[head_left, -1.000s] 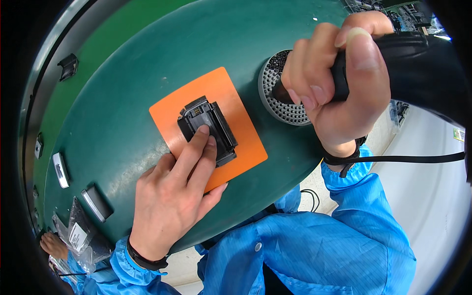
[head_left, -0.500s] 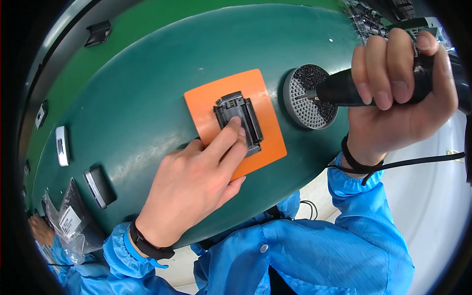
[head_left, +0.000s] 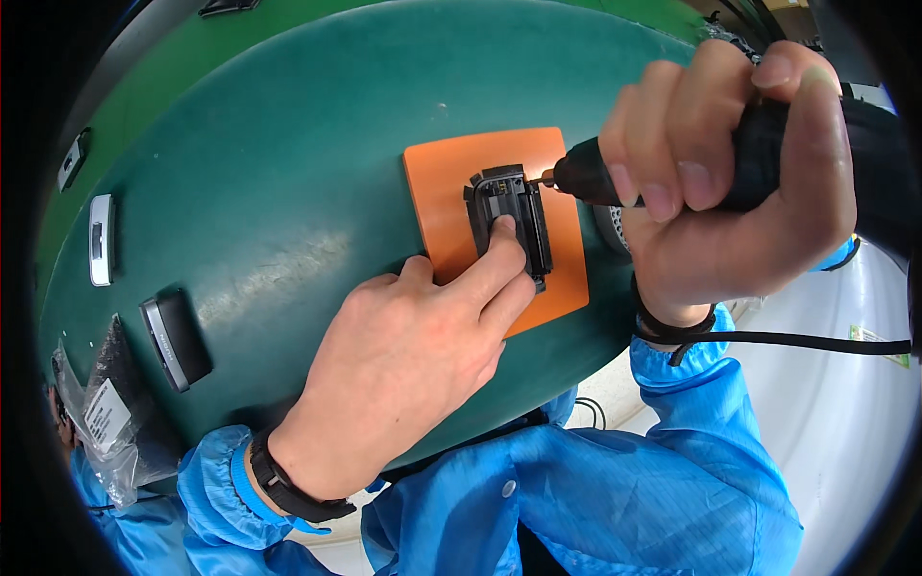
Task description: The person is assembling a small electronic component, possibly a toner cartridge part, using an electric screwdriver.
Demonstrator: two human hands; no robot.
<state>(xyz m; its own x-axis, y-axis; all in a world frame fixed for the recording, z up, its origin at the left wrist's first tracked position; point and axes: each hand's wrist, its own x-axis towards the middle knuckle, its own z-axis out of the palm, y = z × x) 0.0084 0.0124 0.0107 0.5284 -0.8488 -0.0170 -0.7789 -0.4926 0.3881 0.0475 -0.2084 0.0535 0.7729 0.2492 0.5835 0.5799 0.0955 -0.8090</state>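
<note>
On an orange pad (head_left: 442, 173) lies a black plastic housing (head_left: 495, 197) with a hollow inside and small gold contacts near its far end. My left hand (head_left: 403, 355) presses it down, fingertips on its middle and near part, thumb side low by the pad's near edge. In my right hand (head_left: 730, 173) is a black electric screwdriver (head_left: 586, 173), fingers wrapped round its body. Its bit points left and meets the housing's far right corner, or hovers just over it; I cannot tell which. Whether a screw sits on the bit is too small to see.
A round grey screw tray (head_left: 611, 228) is mostly hidden behind my right hand. At left lie a black-and-silver case (head_left: 178, 341), a silver-white part (head_left: 102, 240) and a clear bag (head_left: 120, 413) of dark pieces. A black cord (head_left: 797, 341) crosses by my right wrist.
My right hand has carried the screwdriver left from the screw tray to the housing's far right corner. My left hand still holds the housing on the pad. The whole view has shifted slightly.
</note>
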